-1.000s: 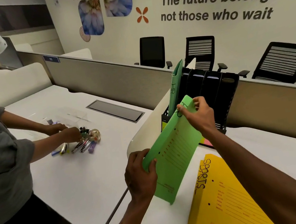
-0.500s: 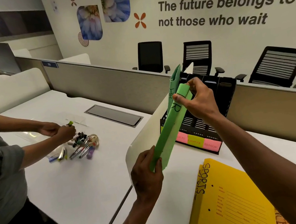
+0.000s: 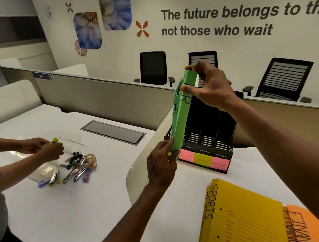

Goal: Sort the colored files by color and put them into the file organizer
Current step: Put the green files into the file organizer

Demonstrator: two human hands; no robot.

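A green file (image 3: 183, 117) stands almost upright at the leftmost slot of the black file organizer (image 3: 212, 131). My right hand (image 3: 209, 87) pinches its top corner and my left hand (image 3: 161, 166) grips its bottom edge. Another green file marked HR (image 3: 175, 105) stands in that slot just behind it. Pink and yellow labels run along the organizer's front. A yellow file marked SPORTS (image 3: 239, 219) lies on the white desk (image 3: 104, 202) near me, with an orange file (image 3: 302, 225) under its right side.
Another person's hands (image 3: 41, 148) work at the left over a clear tray (image 3: 41, 158) and a heap of pens, clips and tape (image 3: 76, 169). A white curved divider (image 3: 140, 165) splits the desks. A grey partition and black chairs stand behind the organizer.
The green file has been raised from a slant to nearly upright and brought up to the organizer's left slot. Both my hands moved forward with it.
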